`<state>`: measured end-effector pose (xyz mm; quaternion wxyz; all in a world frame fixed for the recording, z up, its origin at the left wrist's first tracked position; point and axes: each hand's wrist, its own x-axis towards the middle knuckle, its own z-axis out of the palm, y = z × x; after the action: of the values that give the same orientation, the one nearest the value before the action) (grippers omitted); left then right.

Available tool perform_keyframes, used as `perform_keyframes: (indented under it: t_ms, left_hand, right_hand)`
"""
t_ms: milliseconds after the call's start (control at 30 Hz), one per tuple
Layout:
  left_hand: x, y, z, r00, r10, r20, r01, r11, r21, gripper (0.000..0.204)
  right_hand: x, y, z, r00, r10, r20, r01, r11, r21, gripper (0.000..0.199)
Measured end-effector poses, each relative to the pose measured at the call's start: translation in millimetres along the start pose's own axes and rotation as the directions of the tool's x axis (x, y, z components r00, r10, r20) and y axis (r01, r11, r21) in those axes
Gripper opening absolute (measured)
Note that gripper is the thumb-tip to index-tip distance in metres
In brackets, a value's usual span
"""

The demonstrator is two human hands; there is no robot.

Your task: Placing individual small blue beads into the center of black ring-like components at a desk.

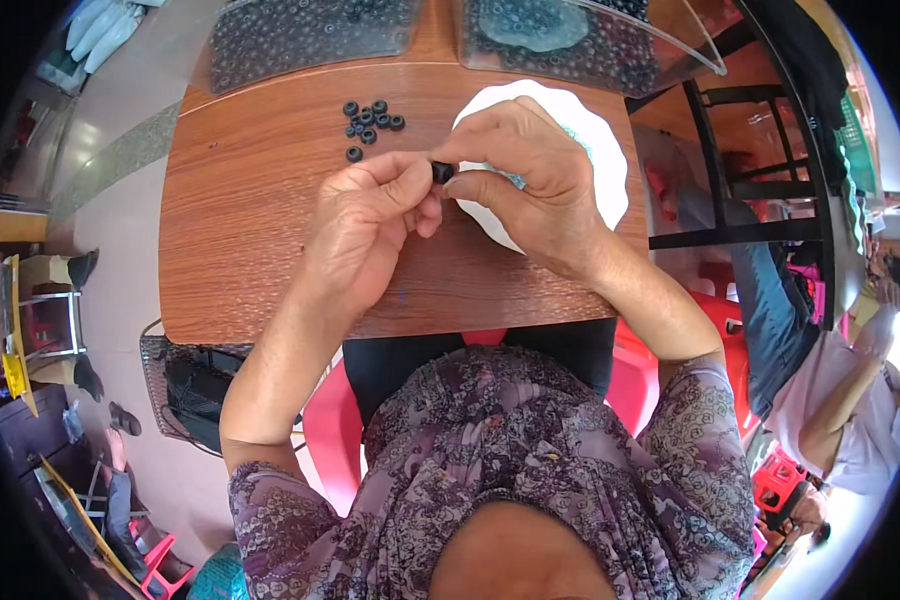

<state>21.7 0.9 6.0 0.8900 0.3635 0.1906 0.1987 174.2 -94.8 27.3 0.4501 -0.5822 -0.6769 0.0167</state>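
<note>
Over the wooden table, a small black cylindrical part [442, 173] is held between my two hands. My left hand [362, 225] pinches its left side with thumb and forefinger, the other fingers curled below. From the right, the thumb and forefinger of my right hand [535, 175] close on the same part; whether they also hold something smaller is too fine to make out. Several black ring-shaped parts [368, 118] lie loose just beyond my left hand. Beneath my right hand sits a white plate with a wavy rim [608, 185], partly hidden, with small blue-green bits [577, 135] on it.
Two clear bins stand at the table's far edge: a left bin [310, 40] of black parts, and a right bin [570, 55] with black parts and a pale blue-green dish-like shape. A black metal frame [735, 238] is at right. Other people sit at both sides.
</note>
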Motion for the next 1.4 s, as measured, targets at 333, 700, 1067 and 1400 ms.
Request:
perform_keyframes:
  t_ms: [333, 700, 1067, 1400]
  left_hand:
    - [-1, -11, -11, 0.998, -0.017, 0.057, 0.022, 0.997, -0.08, 0.017]
    - [-3, -21, -29, 0.998, -0.029, 0.051, 0.036, 0.992, -0.124, 0.018]
    - [-7, -23, -36, 0.99, 0.01, 0.14, 0.007, 0.993, -0.119, 0.018]
    - [-9, -24, -36, 0.993, 0.036, 0.111, -0.021, 0.99, -0.138, 0.018]
  right_hand:
    - [-11, 3, -30, 0.963, 0.269, 0.033, -0.269, 0.963, 0.013, 0.02]
    - [-51, 16, -44, 0.917, 0.329, 0.225, -0.267, 0.927, -0.263, 0.012]
    - [-65, 2, -55, 0.871, 0.385, 0.306, -0.299, 0.908, -0.293, 0.022]
    - [-69, 2, -57, 0.884, 0.384, 0.267, -0.266, 0.882, -0.388, 0.027]
